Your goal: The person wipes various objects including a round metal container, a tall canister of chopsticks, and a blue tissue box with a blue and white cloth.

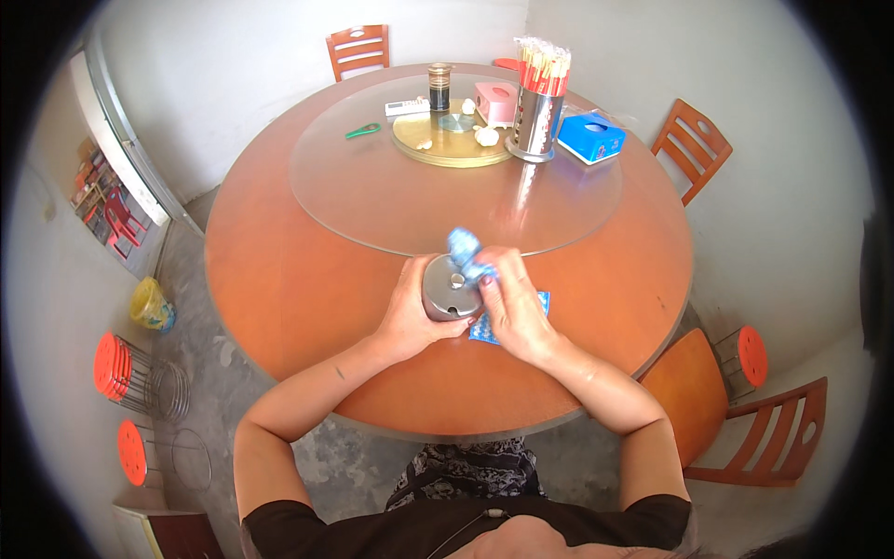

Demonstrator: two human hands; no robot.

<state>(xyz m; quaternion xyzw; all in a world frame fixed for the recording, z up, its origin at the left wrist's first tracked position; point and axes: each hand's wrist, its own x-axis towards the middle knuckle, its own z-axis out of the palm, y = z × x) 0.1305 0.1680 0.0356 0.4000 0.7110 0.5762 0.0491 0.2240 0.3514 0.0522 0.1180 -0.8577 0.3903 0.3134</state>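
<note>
Close to the table's near edge, my left hand (408, 318) is wrapped around the side of a round container with a shiny metal lid (441, 297). The lid carries a small knob and a notch in its rim. My right hand (515, 307) pinches a bunched blue-and-white cloth (464, 246) over the lid's right side; the cloth is slightly blurred. Under the right hand, a flat piece of blue patterned cloth (485, 331) lies on the wooden table (293, 307), partly hidden by that hand. The container's lower body is mostly out of sight.
A glass turntable (363, 189) bears a gold round stand (419, 150) with garlic, a dark sauce bottle (439, 91), a pink tissue box (494, 105), a chopstick holder (536, 126), a blue tissue box (594, 138) and a green peeler (363, 131). A wooden chair (688, 391) stands right.
</note>
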